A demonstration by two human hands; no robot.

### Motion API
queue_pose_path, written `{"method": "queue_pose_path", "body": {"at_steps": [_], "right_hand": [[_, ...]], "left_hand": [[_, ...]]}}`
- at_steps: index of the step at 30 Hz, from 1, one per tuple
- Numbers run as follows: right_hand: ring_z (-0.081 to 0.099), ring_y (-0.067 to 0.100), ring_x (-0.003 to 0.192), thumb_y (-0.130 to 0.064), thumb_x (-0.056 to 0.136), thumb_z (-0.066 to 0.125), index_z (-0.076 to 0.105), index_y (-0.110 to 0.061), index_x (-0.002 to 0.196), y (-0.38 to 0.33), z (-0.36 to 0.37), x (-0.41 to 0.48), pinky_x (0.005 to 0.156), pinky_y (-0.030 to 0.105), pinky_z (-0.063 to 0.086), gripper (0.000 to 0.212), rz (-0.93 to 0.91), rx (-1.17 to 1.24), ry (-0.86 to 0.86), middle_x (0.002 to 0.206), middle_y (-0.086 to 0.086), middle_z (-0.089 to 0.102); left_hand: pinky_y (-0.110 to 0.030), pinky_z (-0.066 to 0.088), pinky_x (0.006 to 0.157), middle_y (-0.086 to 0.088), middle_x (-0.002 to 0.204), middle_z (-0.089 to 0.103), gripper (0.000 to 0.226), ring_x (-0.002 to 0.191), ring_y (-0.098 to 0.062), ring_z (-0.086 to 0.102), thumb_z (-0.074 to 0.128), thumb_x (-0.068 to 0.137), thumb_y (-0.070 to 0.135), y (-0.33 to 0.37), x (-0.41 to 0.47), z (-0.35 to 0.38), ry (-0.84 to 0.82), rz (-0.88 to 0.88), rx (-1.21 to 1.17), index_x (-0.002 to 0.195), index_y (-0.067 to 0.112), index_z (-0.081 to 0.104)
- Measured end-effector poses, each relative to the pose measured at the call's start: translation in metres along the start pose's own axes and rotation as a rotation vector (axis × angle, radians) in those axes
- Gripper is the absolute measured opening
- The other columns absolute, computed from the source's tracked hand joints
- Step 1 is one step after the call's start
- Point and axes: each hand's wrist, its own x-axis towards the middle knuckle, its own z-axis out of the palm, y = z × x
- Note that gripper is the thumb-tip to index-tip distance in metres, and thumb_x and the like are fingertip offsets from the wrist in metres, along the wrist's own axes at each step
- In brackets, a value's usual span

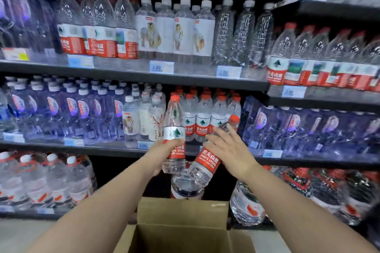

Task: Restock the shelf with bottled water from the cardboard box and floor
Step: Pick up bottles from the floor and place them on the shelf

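Holding one bottle in each hand looks like a way to fill the shelf faster, two per reach from the cardboard box [181, 211]. The box stands open right below the arms at the foot of the shelving, and its inside is too dark to show whether any bottles remain. The left hand [164, 151] has its fingers [174, 143] curled tight round the red label band of an upright bottle [174, 121]. The cap is up, so it could probably be stood in as it is, and it sits just in front of the matching red-capped row [203, 117] on the middle shelf [92, 147]. The right hand [228, 148] lies over a tilted bottle [205, 164], its fingers [222, 131] wrapped across the shoulder and clamped on it. That cap points up and right toward the same row, and the base hangs lower, beside the base of the upright one. The slant probably comes from the lift, and this bottle would need righting before it stands among the others.
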Motion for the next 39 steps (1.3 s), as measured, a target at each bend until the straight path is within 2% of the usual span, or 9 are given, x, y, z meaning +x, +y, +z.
{"method": "queue_pose_path", "body": {"at_steps": [6, 8, 11, 18, 22, 27, 32, 35, 39], "right_hand": [[0.039, 0.031, 0.123, -0.001, 0.038, 0.086, 0.049, -0.019, 0.121, 0.052, 0.051, 0.043, 0.113, 0.056, 0.012, 0.093, 0.099, -0.043, -0.037, 0.122, 0.005, 0.065], [0.042, 0.032, 0.122, 0.0, 0.038, 0.085, 0.053, -0.019, 0.118, 0.066, 0.068, 0.055, 0.114, 0.056, 0.011, 0.088, 0.125, -0.065, -0.033, 0.119, 0.006, 0.065], [0.054, 0.036, 0.121, 0.001, 0.038, 0.087, 0.057, -0.019, 0.117, 0.082, 0.085, 0.072, 0.115, 0.054, 0.006, 0.087, 0.147, -0.094, -0.051, 0.12, 0.006, 0.064], [0.055, 0.037, 0.118, 0.005, 0.044, 0.081, 0.062, -0.017, 0.118, 0.093, 0.112, 0.104, 0.111, 0.058, 0.023, 0.079, 0.068, -0.144, -0.025, 0.122, 0.01, 0.063], [0.048, 0.038, 0.122, -0.002, 0.044, 0.088, 0.061, -0.018, 0.118, 0.085, 0.132, 0.111, 0.115, 0.055, 0.012, 0.081, 0.002, -0.197, -0.02, 0.123, 0.012, 0.061], [0.035, 0.037, 0.126, -0.007, 0.047, 0.085, 0.049, -0.02, 0.122, 0.075, 0.146, 0.108, 0.117, 0.053, 0.0, 0.084, -0.07, -0.261, 0.017, 0.123, 0.012, 0.06], [0.035, 0.034, 0.128, -0.008, 0.047, 0.086, 0.047, -0.021, 0.12, 0.068, 0.158, 0.106, 0.12, 0.049, -0.004, 0.084, -0.098, -0.274, 0.035, 0.128, 0.011, 0.049], [0.034, 0.033, 0.129, -0.004, 0.049, 0.085, 0.045, -0.02, 0.121, 0.062, 0.167, 0.103, 0.12, 0.049, -0.004, 0.084, -0.136, -0.258, 0.036, 0.13, 0.01, 0.039], [0.032, 0.034, 0.131, 0.001, 0.043, 0.084, 0.045, -0.021, 0.122, 0.06, 0.172, 0.099, 0.118, 0.052, 0.002, 0.091, -0.164, -0.3, 0.042, 0.131, 0.01, 0.04]], "left_hand": [[-0.034, 0.055, 0.079, -0.004, 0.095, 0.075, 0.032, 0.086, -0.02, 0.071, 0.085, 0.07, 0.02, 0.016, 0.069, 0.004, 0.054, 0.068, 0.189, 0.095, 0.024, 0.064], [-0.028, 0.054, 0.074, 0.0, 0.094, 0.075, 0.027, 0.083, -0.014, 0.071, 0.083, 0.072, 0.013, 0.018, 0.091, 0.006, 0.063, 0.116, 0.22, 0.09, 0.025, 0.066], [-0.022, 0.052, 0.068, 0.001, 0.098, 0.073, 0.035, 0.087, -0.013, 0.069, 0.08, 0.074, 0.009, 0.021, 0.121, 0.008, 0.083, 0.206, 0.286, 0.102, 0.022, 0.063], [-0.028, 0.051, 0.077, 0.004, 0.108, 0.062, 0.06, 0.094, -0.009, 0.061, 0.077, 0.074, 0.016, 0.024, 0.17, 0.005, 0.181, 0.294, 0.311, 0.119, 0.028, 0.039], [-0.039, 0.05, 0.093, 0.004, 0.113, 0.061, 0.064, 0.104, -0.015, 0.06, 0.077, 0.068, 0.021, 0.012, 0.181, 0.006, 0.216, 0.308, 0.345, 0.117, 0.035, 0.039], [-0.009, 0.042, 0.068, 0.014, 0.104, 0.063, 0.063, 0.09, 0.004, 0.058, 0.077, 0.073, 0.011, -0.002, 0.179, 0.004, 0.172, 0.343, 0.364, 0.123, 0.032, 0.045], [-0.014, 0.044, 0.073, 0.008, 0.106, 0.065, 0.063, 0.093, -0.004, 0.061, 0.078, 0.07, 0.006, -0.015, 0.179, 0.0, 0.145, 0.311, 0.4, 0.123, 0.024, 0.05], [-0.006, 0.041, 0.065, 0.012, 0.102, 0.064, 0.062, 0.086, 0.008, 0.057, 0.077, 0.072, 0.006, -0.022, 0.178, -0.003, 0.161, 0.306, 0.404, 0.127, 0.019, 0.052], [-0.001, 0.038, 0.069, 0.011, 0.111, 0.06, 0.061, 0.095, 0.002, 0.054, 0.076, 0.077, 0.013, -0.026, 0.177, -0.006, 0.159, 0.369, 0.523, 0.131, 0.02, 0.05]]}}
